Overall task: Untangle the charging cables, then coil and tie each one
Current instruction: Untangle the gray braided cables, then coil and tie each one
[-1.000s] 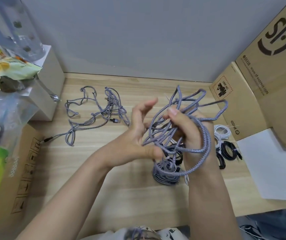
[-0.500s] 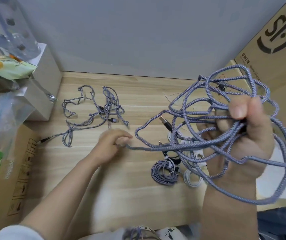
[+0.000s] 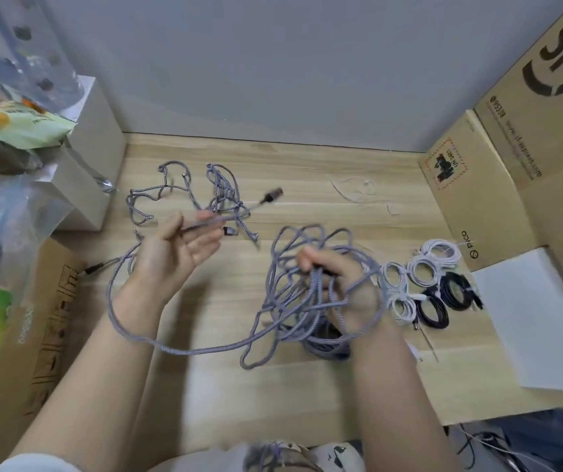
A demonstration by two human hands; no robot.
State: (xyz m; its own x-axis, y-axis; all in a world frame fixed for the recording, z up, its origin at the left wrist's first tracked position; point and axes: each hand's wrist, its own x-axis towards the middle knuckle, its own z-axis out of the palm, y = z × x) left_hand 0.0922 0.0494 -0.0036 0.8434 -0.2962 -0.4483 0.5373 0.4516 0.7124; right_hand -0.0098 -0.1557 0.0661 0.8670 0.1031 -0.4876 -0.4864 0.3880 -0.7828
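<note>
Cable (image 3: pixel 205 349), light, limp braid, sags left of the tangle (image 3: pixel 307 287) the right hand (image 3: pixel 344 284) clutches; left hand (image 3: pixel 174 247) pinches its plug end, best hold.

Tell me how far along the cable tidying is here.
Done: white coils and black coils lie tied at right. In hand: right hand grips a grey braided tangle; left hand holds its plug end. Left: another grey tangle behind.

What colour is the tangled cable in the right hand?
Grey-purple braided cable, in the head view.
</note>
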